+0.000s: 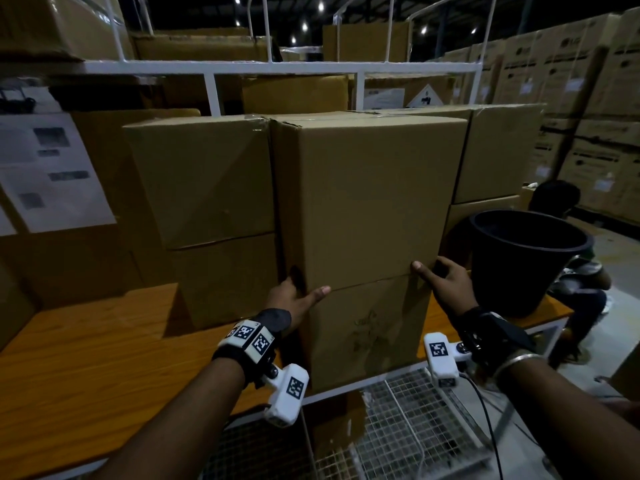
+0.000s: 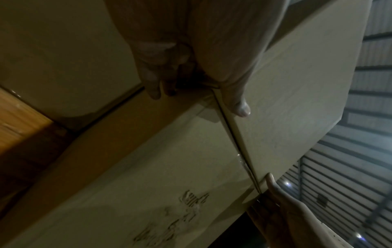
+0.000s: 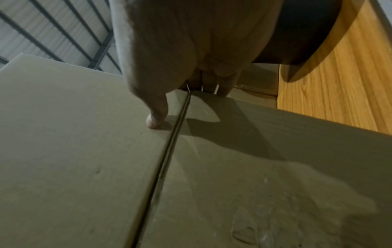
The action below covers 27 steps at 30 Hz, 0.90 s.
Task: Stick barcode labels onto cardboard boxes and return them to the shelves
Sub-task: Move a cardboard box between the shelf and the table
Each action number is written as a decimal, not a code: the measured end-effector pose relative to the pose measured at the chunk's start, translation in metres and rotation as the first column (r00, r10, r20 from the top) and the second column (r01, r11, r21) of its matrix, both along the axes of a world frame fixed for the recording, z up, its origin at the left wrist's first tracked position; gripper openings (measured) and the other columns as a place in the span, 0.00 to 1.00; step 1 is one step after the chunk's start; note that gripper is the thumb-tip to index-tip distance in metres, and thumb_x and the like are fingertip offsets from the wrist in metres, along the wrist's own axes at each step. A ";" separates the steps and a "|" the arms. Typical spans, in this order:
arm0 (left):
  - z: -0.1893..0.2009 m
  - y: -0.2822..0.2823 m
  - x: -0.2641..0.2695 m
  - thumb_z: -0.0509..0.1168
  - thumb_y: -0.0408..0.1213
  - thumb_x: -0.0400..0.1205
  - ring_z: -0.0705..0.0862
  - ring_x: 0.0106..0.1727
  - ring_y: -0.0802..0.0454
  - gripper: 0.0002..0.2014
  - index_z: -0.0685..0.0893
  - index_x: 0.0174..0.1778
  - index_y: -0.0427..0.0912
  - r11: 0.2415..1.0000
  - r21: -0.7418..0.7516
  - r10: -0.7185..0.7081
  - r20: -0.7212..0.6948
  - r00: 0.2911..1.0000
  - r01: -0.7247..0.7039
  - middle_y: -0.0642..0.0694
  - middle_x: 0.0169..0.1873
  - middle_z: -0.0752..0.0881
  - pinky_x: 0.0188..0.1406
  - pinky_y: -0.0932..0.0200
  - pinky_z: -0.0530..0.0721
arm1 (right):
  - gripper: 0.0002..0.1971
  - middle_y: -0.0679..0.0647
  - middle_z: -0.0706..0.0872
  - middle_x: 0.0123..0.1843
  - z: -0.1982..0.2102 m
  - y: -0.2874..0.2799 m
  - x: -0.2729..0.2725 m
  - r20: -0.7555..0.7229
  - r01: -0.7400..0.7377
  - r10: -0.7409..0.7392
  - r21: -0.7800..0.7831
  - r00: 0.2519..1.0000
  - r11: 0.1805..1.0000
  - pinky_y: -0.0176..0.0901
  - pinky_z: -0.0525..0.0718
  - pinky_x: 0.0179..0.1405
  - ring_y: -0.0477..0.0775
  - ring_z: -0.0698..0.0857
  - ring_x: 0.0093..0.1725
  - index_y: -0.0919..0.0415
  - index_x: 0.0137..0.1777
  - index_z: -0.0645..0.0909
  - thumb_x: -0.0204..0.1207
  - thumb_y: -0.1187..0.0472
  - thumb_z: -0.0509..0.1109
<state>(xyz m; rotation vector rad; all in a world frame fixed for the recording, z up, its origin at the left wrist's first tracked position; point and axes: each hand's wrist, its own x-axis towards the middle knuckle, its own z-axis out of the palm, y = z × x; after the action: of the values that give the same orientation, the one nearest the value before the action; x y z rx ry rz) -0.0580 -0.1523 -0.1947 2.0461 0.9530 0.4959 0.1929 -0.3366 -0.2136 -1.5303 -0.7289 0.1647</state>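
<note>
With left hand and right hand fingers curled under the upper cardboard box's bottom corners, lift evenly, keeping it level.

Warehouse, stacked cardboard boxes, white metal shelving

The upper box is plain brown cardboard, matt and smooth. The lower box under it is the same cardboard, with a scuffed, rough patch on its front. The surface looks like orange-brown wood with a fine grain and a light sheen. At 3 o'clock the bucket is black, likely plastic, half matt. The shelf frame is white painted metal. At 6 o'clock the wire grid is white metal.
</note>
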 end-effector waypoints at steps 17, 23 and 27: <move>-0.001 0.002 -0.002 0.58 0.88 0.51 0.81 0.69 0.43 0.65 0.72 0.79 0.46 0.994 -0.084 -0.074 0.005 0.997 0.074 0.46 0.72 0.80 0.68 0.43 0.81 | 0.19 0.51 0.88 0.55 -0.002 0.006 -0.017 0.111 0.208 -0.189 -0.193 0.976 0.959 0.54 0.84 0.63 0.56 0.87 0.60 0.57 0.63 0.83 0.79 0.46 0.74; 0.011 -0.012 -0.045 0.70 0.70 0.69 0.72 0.77 0.46 0.54 0.57 0.85 0.47 0.994 -0.082 -0.058 0.135 0.989 0.069 0.51 0.76 0.72 0.75 0.47 0.73 | 0.44 0.64 0.74 0.79 0.002 0.008 -0.062 0.178 0.310 -0.275 -0.213 0.945 0.927 0.57 0.74 0.77 0.65 0.74 0.77 0.60 0.85 0.62 0.75 0.50 0.79; 0.009 -0.003 -0.077 0.65 0.50 0.84 0.70 0.78 0.44 0.34 0.61 0.84 0.46 0.999 -0.039 0.018 0.230 0.973 -0.009 0.44 0.79 0.70 0.75 0.49 0.71 | 0.37 0.67 0.68 0.77 0.018 0.015 -0.118 0.211 0.369 -0.320 -0.265 0.924 0.891 0.52 0.73 0.73 0.69 0.71 0.74 0.60 0.80 0.67 0.75 0.51 0.79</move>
<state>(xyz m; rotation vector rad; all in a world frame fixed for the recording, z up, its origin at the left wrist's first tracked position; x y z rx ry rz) -0.1355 -0.1550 -0.1860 1.9011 0.8305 0.7010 0.0754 -0.3212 -0.1956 -1.9594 -0.5604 -0.1259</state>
